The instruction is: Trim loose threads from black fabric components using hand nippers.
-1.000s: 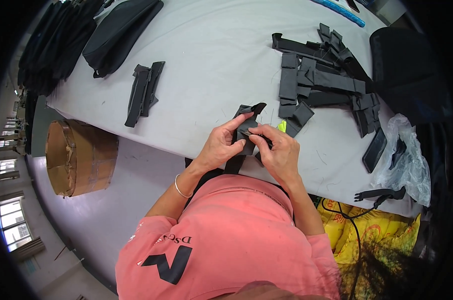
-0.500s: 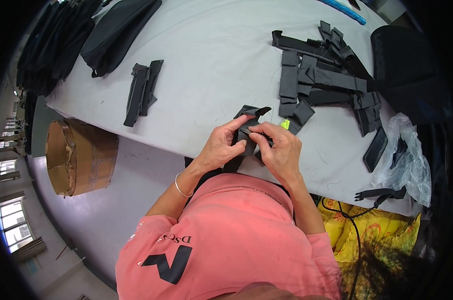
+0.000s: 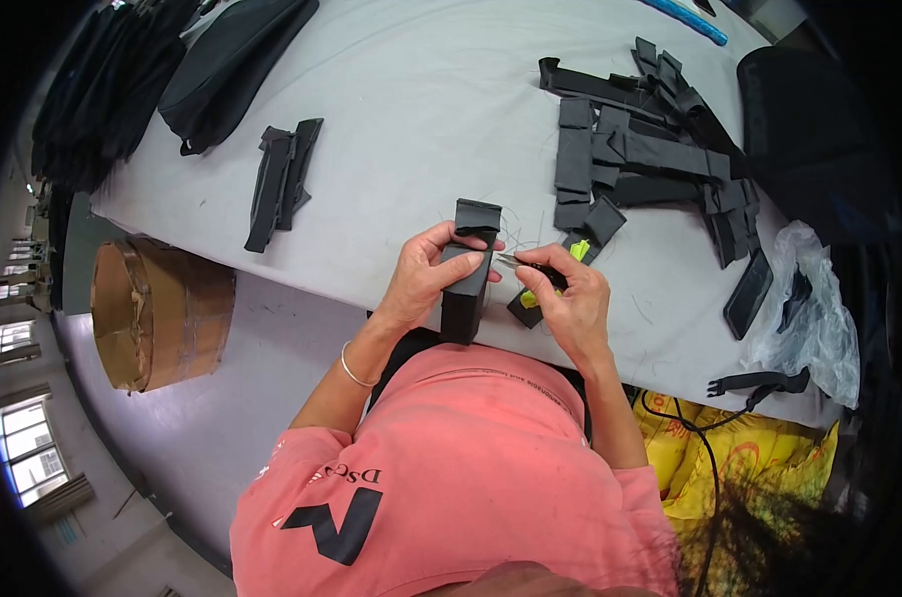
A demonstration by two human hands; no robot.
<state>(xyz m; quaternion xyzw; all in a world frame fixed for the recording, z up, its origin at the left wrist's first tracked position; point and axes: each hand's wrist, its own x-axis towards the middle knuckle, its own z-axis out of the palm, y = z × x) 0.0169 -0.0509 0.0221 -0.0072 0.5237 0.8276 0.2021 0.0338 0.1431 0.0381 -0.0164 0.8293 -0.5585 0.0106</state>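
My left hand (image 3: 418,277) pinches a folded black fabric strip (image 3: 464,303) between thumb and fingers near the table's front edge. One end of the strip stands up beyond my fingers, and the rest hangs down toward my shirt. In my right hand (image 3: 578,303) is a pair of thread snips (image 3: 508,261), with bright yellow-green material (image 3: 579,250) at the handle. The blade tips point left, just beside the strip's edge. Fine loose threads lie on the cloth around them. Another black fabric piece (image 3: 524,311) lies partly under my right hand.
A heap of black fabric strips (image 3: 660,159) covers the table's right side. Two strips (image 3: 283,184) lie at the left, below a black bag (image 3: 234,70). A clear plastic bag (image 3: 814,318) and a buckle strap (image 3: 759,386) sit at the right edge. A cardboard box (image 3: 162,313) stands on the floor left.
My left hand has turned the strip more upright and shifted slightly left. My right hand has drawn back to the right, leaving the snips' blades showing apart from the strip.
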